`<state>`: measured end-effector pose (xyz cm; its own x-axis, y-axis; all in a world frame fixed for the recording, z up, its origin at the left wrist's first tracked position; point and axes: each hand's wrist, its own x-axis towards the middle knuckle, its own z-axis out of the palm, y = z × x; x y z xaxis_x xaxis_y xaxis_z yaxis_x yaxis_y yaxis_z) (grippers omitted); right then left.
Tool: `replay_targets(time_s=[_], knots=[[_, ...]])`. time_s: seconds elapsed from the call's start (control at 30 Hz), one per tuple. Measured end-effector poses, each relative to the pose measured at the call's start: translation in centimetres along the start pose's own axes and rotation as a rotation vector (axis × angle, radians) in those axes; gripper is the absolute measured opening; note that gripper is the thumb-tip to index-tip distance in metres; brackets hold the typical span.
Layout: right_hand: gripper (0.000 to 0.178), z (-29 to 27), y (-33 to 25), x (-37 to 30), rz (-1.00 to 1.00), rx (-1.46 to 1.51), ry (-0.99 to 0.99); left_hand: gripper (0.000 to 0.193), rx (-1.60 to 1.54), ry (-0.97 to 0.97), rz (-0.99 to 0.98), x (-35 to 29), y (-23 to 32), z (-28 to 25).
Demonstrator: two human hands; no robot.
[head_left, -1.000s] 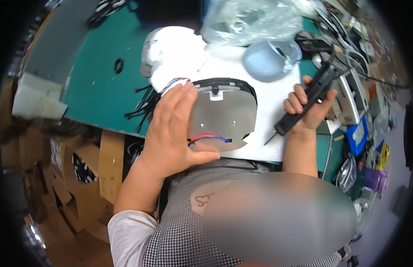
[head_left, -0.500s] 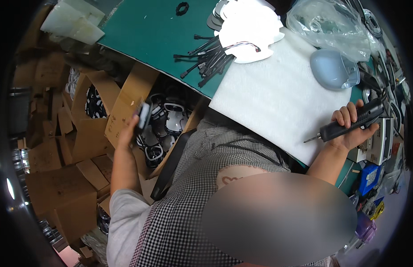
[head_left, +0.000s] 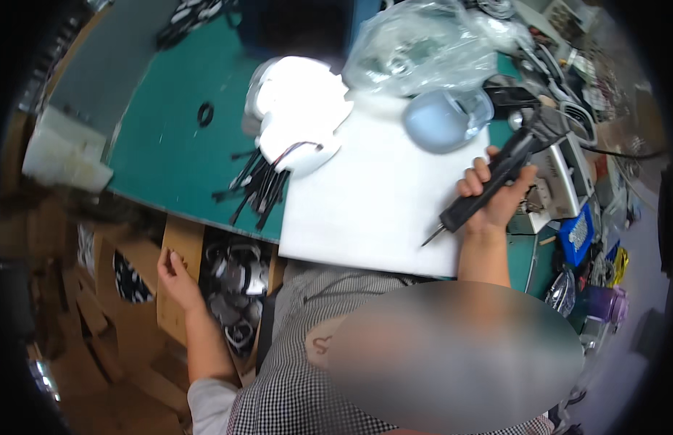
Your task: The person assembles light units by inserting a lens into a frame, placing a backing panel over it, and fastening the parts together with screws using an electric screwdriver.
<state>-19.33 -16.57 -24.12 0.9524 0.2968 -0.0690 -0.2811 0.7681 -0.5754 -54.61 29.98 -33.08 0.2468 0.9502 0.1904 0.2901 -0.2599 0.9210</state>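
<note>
Screwdriver (head_left: 498, 176), black and thick-handled, lies slantwise in my right hand (head_left: 494, 210), fingers and thumb wrapped around its body; its thin bit points down and to the left, over the near right part of a white pad (head_left: 372, 210); my left hand (head_left: 180, 281) is well apart from it, at the flap of a cardboard box (head_left: 186, 233), its fingers loosely bent and a little spread; dark and pale grey parts (head_left: 246, 274) lie in that box, below the edge of the green table (head_left: 162, 156); left of the pad I see black cables (head_left: 260, 192) against bright white shells (head_left: 300, 105); a light blue shell (head_left: 434, 129) rests at the pad's far right corner, beside a clear plastic bag (head_left: 423, 51)
</note>
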Motion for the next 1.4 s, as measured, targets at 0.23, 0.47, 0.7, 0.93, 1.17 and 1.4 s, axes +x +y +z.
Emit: replay_targets(time_s=[0.23,0.47,0.7,0.93,1.17,1.4], knots=[[0.062,0.2,0.4,-0.5,-0.071,-0.025,0.062,0.012,-0.16,-0.238,0.677,-0.3,17.1,10.3],[0.031,0.9,0.8,0.3,-0.001,-0.081,0.191,0.011,-0.315,-0.504,1.079,-1.9,29.9,20.9],[0.024,1.8,0.7,1.6,0.074,-0.098,0.276,0.019,-0.241,-0.751,1.24,-6.6,41.5,35.2],[0.024,1.5,0.8,1.5,0.099,-0.088,0.254,0.04,0.033,-0.951,1.25,-9.0,46.8,52.3],[0.034,1.4,0.3,1.6,0.166,-0.033,0.299,0.081,0.995,-1.325,0.941,-10.2,42.0,61.6],[0.027,1.4,0.4,1.8,0.139,-0.091,0.311,0.076,0.703,-1.205,0.977,-10.5,37.3,62.4]])
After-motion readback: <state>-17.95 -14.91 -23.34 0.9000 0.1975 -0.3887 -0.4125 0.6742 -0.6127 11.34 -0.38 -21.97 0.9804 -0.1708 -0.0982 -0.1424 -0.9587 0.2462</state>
